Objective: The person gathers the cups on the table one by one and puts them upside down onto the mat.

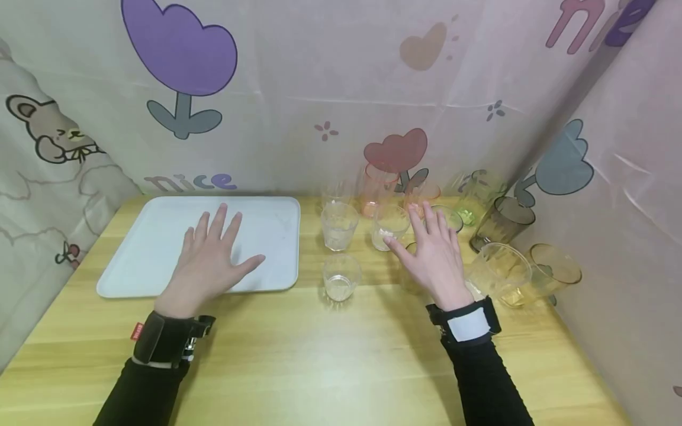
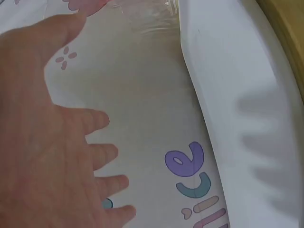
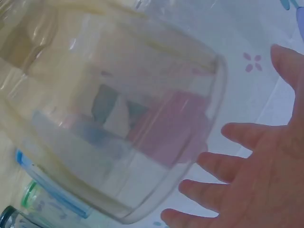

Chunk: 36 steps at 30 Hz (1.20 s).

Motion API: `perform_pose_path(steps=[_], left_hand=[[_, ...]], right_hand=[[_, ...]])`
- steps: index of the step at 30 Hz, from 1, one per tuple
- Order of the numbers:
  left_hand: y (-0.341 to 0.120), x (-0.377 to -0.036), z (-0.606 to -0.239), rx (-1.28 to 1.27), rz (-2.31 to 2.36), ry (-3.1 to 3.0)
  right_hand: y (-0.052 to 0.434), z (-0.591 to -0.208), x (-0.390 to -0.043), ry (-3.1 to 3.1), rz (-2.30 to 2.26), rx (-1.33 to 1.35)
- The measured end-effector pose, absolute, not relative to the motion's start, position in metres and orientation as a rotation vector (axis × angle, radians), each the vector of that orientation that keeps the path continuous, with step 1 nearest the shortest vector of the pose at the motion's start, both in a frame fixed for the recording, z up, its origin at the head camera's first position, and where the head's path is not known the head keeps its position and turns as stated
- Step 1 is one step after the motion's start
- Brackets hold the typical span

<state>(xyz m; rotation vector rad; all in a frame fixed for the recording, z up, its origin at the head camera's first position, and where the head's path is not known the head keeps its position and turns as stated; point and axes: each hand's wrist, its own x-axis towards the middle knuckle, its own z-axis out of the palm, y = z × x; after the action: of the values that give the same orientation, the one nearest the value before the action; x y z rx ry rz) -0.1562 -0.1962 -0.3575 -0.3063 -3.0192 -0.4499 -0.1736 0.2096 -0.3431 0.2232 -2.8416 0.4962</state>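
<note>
Two hands flat, fingers spread, gripping nothing: left hand [image 1: 210,257] over white tray [image 1: 160,228], right hand [image 1: 434,251] over cup cluster, nearest small clear cup [image 1: 390,226]. Likely pre-grasp; next needs fingers curling round cup.

A white tray [image 1: 160,260] sits on the pale yellow wood-grain bench [image 1: 330,355], and behind it the backdrop cloth [image 1: 319,89] is soft pink, printed with a purple tulip [image 1: 178,53], a red tulip [image 1: 396,149], a brown bear outline [image 1: 50,130] and "nice" in purple and teal letters. Over on the right, clear glasses [image 1: 339,225] stand among an orange-pink one [image 1: 375,188], a green one [image 1: 479,198], a smoky grey one [image 1: 501,222] and an amber one [image 1: 551,272]; both sleeves [image 1: 485,378] are black, with a white patch on the right wrist strap [image 1: 469,324].
</note>
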Motion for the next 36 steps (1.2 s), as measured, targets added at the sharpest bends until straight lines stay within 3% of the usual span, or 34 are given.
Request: perform_pose_path(steps=[8,17,36], left_hand=[[-0.187,-0.161,-0.360,-0.460,-0.498,-3.065],[-0.175,-0.163,-0.375,-0.579,-0.574,-3.138],[-0.146,-0.159,-0.400,-0.741,-0.566,-3.134]], right_hand=[[0.192,-0.340,-0.169,-2.705,0.564,0.378],[0.167,-0.344,-0.159,-2.682,0.966,0.581],[0.141,-0.378,-0.160,-2.848,1.382,0.667]])
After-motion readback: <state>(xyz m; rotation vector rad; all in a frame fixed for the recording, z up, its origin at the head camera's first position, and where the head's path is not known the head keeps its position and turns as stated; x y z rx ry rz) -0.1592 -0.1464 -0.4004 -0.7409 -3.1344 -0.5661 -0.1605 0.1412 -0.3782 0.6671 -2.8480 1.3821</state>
